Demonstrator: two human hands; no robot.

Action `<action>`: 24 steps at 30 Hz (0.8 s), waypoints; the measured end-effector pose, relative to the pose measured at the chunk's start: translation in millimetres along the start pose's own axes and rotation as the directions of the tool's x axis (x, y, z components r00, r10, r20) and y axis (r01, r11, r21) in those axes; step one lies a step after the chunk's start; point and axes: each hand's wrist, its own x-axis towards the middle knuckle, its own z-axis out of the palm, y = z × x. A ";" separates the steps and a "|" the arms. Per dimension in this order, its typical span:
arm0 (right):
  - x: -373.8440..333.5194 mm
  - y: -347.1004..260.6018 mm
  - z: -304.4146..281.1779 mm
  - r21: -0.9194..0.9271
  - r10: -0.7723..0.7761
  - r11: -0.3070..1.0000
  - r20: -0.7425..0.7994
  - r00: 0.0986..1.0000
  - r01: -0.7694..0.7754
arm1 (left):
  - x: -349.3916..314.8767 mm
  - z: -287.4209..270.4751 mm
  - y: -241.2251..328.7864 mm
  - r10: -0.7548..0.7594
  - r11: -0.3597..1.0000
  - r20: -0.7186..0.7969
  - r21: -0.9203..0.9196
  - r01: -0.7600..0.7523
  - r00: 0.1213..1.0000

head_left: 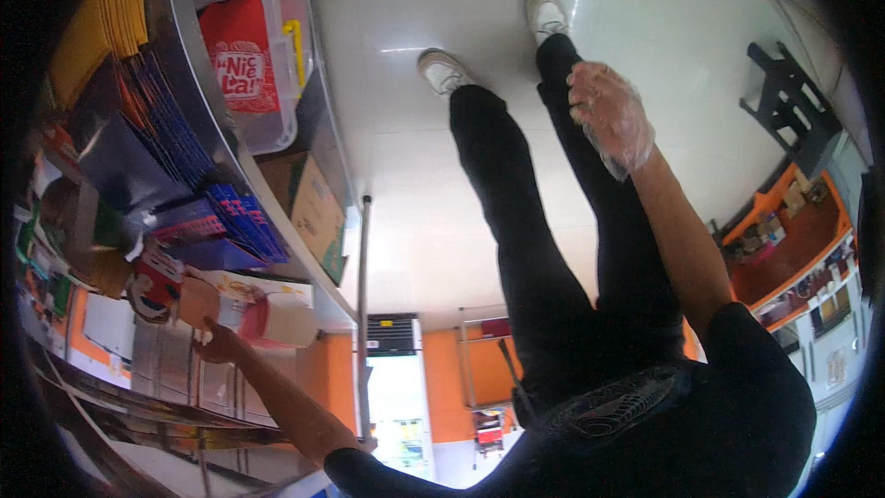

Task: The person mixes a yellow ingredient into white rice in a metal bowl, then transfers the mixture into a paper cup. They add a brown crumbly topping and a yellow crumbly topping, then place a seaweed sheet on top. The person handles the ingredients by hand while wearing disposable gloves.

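Note:
My left hand (219, 343) reaches into the shelf on the left. Its fingers pinch the lower edge of a tan paper carton (198, 302); part of the grip is hidden. Just right of that carton are a pink and white container (277, 318) and a white printed box (241, 286). To its left stands a red patterned package (155, 284). My right hand (613, 120) wears a clear plastic glove and hangs over the floor beside my leg. Its fingers are curled in, with nothing visible in them.
Blue flat packs (171, 124) and yellow envelopes (120, 5) fill the upper left shelf. Lower down are a clear bin (277, 120) with a red bag and a cardboard box (318, 221). A black stand (784, 97) and an orange shelf (784, 258) are at right.

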 end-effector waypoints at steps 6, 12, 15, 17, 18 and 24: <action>-16.2 41.7 31.6 0.061 0.010 0.998 0.028 1.000 -0.012 | 27.8 15.0 -26.9 0.055 0.871 0.477 0.406 -0.275 0.877; -63.6 -36.7 42.1 -0.023 0.052 0.998 -0.042 0.998 -0.053 | -17.0 -51.1 3.3 -0.318 0.692 0.573 0.685 -0.229 0.755; -90.7 -88.5 32.6 -0.101 -0.034 0.994 -0.007 0.999 0.033 | -47.3 -84.7 37.9 -0.612 0.696 0.526 0.712 0.088 0.591; -101.0 -117.4 17.4 -0.144 -0.076 0.987 0.014 0.997 0.077 | -51.9 -99.3 47.1 -0.533 0.764 0.577 0.642 0.060 0.619; -100.8 -128.1 8.4 -0.142 -0.114 0.983 0.051 0.992 0.120 | -48.0 -98.8 51.6 -0.481 0.800 0.598 0.598 0.043 0.640; -80.6 -131.2 -46.1 -0.189 -0.221 0.960 -0.045 0.974 0.209 | -19.6 -83.9 59.1 -0.446 0.889 0.469 0.332 0.316 0.762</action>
